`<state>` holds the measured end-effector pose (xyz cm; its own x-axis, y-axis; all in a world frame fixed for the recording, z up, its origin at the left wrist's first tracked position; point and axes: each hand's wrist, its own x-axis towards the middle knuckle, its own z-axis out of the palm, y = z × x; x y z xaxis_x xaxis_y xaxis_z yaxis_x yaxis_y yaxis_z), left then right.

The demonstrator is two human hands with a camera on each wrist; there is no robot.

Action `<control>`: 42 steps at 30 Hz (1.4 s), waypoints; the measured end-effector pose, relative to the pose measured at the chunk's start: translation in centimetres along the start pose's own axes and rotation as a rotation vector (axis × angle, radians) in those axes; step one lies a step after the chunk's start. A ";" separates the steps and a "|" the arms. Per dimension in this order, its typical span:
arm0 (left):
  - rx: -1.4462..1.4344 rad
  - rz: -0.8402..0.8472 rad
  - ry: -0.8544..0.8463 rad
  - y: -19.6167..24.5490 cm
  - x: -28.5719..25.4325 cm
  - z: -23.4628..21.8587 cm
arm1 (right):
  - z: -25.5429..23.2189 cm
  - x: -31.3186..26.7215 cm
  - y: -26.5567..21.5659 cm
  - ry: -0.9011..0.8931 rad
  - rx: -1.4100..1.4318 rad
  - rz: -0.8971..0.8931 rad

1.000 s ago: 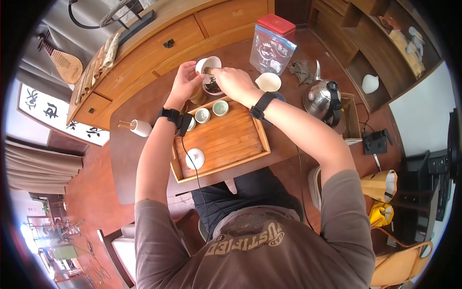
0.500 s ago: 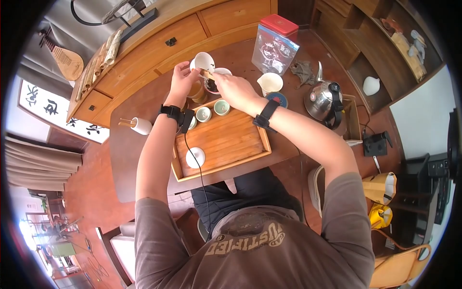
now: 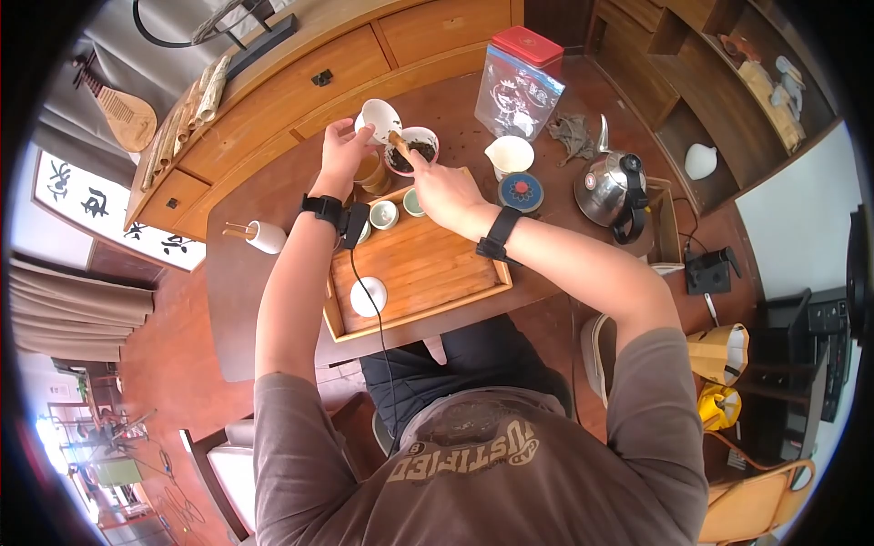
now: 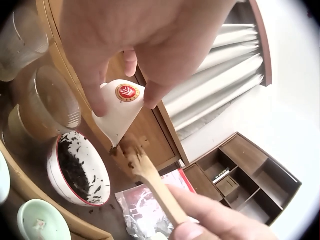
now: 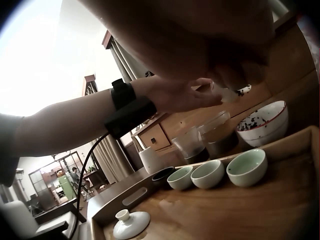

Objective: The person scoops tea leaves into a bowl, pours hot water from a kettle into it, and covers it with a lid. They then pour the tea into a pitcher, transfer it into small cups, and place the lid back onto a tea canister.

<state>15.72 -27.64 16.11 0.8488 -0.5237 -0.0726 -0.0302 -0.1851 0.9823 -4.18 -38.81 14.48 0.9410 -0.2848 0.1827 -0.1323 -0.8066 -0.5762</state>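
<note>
My left hand (image 3: 344, 156) grips a white porcelain cup (image 4: 117, 105) by its edges, tipped sideways. It carries a round red emblem, and dark wet bits cling to its lower lip. In my right hand (image 3: 451, 196) is a flat wooden tea scoop (image 4: 159, 189), pinched between thumb and fingers. Its leaf-flecked tip lies close to the cup's lip. Below and beside them stands a white bowl (image 5: 270, 130) with a red rim, holding dark wet tea leaves (image 4: 73, 172).
A wooden tray (image 3: 428, 264) bears pale green cups (image 3: 383, 216) and a white lid (image 3: 369, 297). Glass vessels (image 4: 54, 97) stand left of the bowl. To the right are a white pitcher (image 3: 510, 156), a blue round object (image 3: 521, 193), a plastic bag (image 3: 517, 96) and a steel kettle (image 3: 608, 189).
My right hand has drawn back toward me with the scoop, uncovering the bowl of leaves. The cup in my left hand has shifted slightly left and its tilt has changed.
</note>
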 end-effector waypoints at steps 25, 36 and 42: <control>0.104 0.237 -0.204 -0.8 0.6 -0.7 | 0.1 2.2 1.4 0.089 0.091 -0.015; 0.075 0.284 -0.224 -1.1 0.4 -0.7 | 0.1 1.8 1.0 0.080 0.068 0.059; -0.012 0.240 -0.266 -1.2 0.4 -0.6 | -0.3 1.8 0.4 -0.005 0.027 0.071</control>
<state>16.37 -27.13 14.99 0.6507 -0.7498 0.1198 -0.2045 -0.0211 0.9786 -2.66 -39.77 14.78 0.9312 -0.3381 0.1366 -0.1903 -0.7701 -0.6089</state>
